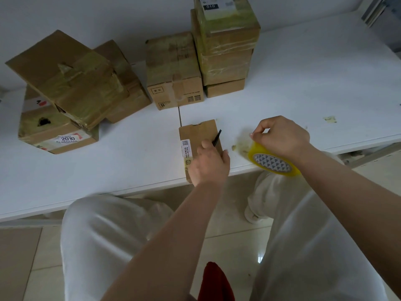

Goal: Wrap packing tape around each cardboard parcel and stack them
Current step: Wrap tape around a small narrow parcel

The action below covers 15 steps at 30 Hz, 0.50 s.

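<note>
A small cardboard parcel [198, 135] with a white label lies at the front edge of the white table [130, 161]. My left hand [209, 165] rests on its near end and grips a thin black tool [217, 137] whose tip points up over the parcel. To the right, my right hand [282, 137] holds a yellow roll of packing tape [271, 162] at the table edge. A clear strip of tape stretches from the roll toward the parcel's right side.
Taped parcels stand at the back: a leaning pile at the left [65, 88], a box in the middle [173, 72] and a tall stack [225, 44] beside it. A scrap of tape [330, 119] lies on the table at the right.
</note>
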Motion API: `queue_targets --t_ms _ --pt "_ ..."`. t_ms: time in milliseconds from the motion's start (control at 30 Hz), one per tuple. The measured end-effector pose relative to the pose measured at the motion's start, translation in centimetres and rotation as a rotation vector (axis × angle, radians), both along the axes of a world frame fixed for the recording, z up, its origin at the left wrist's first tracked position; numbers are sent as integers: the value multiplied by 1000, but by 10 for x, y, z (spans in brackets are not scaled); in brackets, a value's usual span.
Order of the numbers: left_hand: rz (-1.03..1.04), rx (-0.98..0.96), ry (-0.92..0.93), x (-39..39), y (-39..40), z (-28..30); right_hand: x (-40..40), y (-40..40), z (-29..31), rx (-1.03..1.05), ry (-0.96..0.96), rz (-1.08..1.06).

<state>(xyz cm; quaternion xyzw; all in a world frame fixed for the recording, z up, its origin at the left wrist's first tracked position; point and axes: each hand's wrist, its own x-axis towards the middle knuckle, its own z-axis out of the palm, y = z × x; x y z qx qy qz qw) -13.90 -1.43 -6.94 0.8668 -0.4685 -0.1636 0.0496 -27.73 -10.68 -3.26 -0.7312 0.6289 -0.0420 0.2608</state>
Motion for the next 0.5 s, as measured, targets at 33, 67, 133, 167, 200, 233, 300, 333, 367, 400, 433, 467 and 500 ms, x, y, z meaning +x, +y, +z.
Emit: queue_targets --t_ms 33,67,133,167,200,233,300,333,367,400,433,467,500 --pt "-2 -5 -48 -5 0 -3 1 0 -1 -5 2 4" --pt "-1 -13 -80 -8 -1 -6 1 0 -1 -7 4 6" --pt "-4 -16 -120 -10 -2 -10 1 -1 0 -7 3 7" --pt "-7 -9 -129 -11 -2 -11 1 -1 1 -7 2 7" --pt "-5 1 -131 -12 -2 -12 1 -1 1 -6 2 10" --pt "-3 11 -131 -14 -1 -13 1 0 1 -6 6 15" --pt "-19 13 -134 -16 1 -13 3 2 0 -9 13 30" --pt "-38 10 -129 -16 3 -12 3 2 0 -11 11 31" --pt "-54 2 -109 -15 4 -9 2 2 1 -11 7 27" --pt "-55 -11 -73 -11 7 -6 0 2 0 -7 0 22" --pt "-32 -35 -24 -4 10 -2 -1 2 0 -3 -8 21" --pt "16 -74 23 7 14 1 -1 1 0 -2 -15 22" --pt "75 -127 63 20 16 5 -2 1 0 -2 -15 25"
